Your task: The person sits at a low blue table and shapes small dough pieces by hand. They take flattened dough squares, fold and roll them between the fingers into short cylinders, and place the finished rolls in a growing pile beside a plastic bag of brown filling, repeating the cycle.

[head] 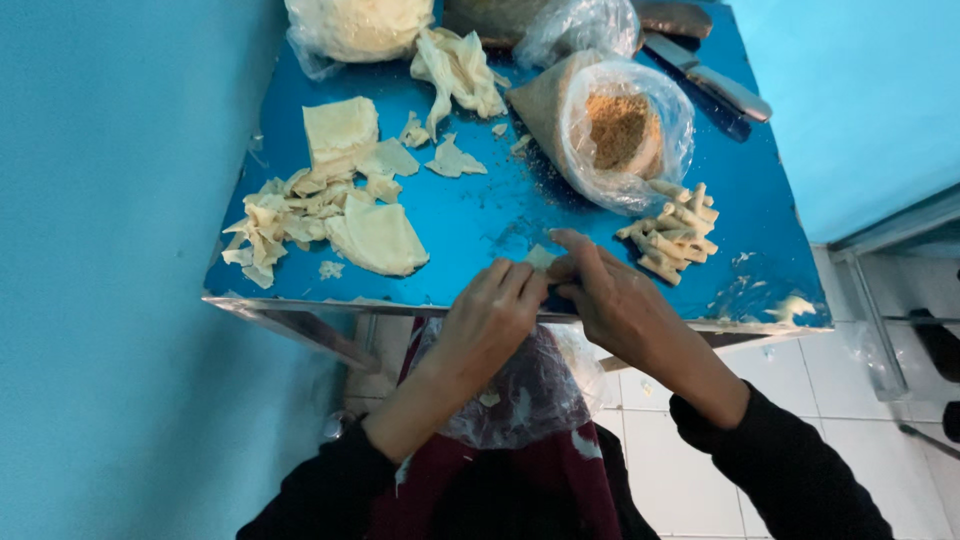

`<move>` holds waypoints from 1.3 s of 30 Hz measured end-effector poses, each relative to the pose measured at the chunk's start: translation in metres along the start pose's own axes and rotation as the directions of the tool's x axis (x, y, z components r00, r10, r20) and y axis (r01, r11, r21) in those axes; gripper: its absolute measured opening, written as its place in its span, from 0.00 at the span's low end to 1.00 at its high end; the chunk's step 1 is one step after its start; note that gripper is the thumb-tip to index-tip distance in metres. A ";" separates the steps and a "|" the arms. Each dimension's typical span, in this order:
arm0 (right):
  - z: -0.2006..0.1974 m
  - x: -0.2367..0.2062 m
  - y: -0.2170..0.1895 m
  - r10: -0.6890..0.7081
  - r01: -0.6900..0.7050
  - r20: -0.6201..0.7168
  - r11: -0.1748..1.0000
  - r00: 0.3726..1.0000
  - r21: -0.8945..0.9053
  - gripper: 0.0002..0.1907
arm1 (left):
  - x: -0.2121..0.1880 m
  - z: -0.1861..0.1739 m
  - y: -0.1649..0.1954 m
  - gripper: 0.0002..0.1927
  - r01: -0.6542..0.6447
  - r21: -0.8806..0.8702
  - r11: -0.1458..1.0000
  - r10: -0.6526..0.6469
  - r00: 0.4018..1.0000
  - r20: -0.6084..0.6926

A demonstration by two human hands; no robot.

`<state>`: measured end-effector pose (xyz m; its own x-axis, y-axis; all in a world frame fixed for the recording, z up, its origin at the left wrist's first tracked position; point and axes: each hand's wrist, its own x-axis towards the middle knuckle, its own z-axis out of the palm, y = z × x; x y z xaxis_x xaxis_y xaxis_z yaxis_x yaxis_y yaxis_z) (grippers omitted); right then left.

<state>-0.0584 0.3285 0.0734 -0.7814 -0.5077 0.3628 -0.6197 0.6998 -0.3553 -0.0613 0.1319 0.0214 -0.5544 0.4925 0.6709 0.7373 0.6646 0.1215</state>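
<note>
My left hand (490, 315) and my right hand (610, 295) meet at the near edge of a small blue table (480, 215). Between their fingertips they pinch a small pale piece of thin dough wrapper (541, 258); most of it is hidden by the fingers. Just right of my right hand lies a pile of several small rolled dough sticks (672, 232). An open clear bag of brown crumbly filling (618, 130) sits behind that pile.
Pale wrapper sheets and torn scraps (325, 205) cover the table's left side, with more crumpled sheets (458, 65) and plastic bags at the back. A knife (708, 75) lies at the back right. Clear plastic (515, 390) covers my lap. White floor tiles lie below.
</note>
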 end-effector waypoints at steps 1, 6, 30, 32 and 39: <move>0.004 -0.001 -0.004 -0.049 0.048 -0.047 0.999 0.998 -0.020 0.29 | -0.002 -0.001 -0.004 0.09 0.001 0.014 1.000 -0.002 1.000 0.018; 0.004 0.026 -0.010 0.152 -0.166 0.108 0.976 0.983 0.138 0.26 | 0.006 -0.005 -0.030 0.07 0.119 -0.254 0.960 -0.116 0.993 0.027; 0.031 0.002 -0.040 0.003 -0.006 -0.051 0.998 0.999 -0.060 0.24 | -0.038 -0.050 -0.008 0.17 -0.077 0.250 0.965 0.028 0.981 0.191; 0.038 -0.009 -0.051 -0.095 0.070 -0.129 0.979 0.987 -0.190 0.25 | -0.045 -0.059 0.004 0.22 -0.080 0.362 0.929 0.007 0.980 0.198; 0.045 -0.005 -0.069 -0.025 0.024 0.004 0.912 1.000 -0.408 0.40 | -0.017 -0.052 -0.003 0.34 0.139 0.344 0.928 -0.209 0.962 0.176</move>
<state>-0.0150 0.2607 0.0573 -0.7661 -0.5267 0.3684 -0.5542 0.8316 0.0364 -0.0335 0.0922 0.0479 -0.7554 0.4333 0.4916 0.4745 0.8791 -0.0458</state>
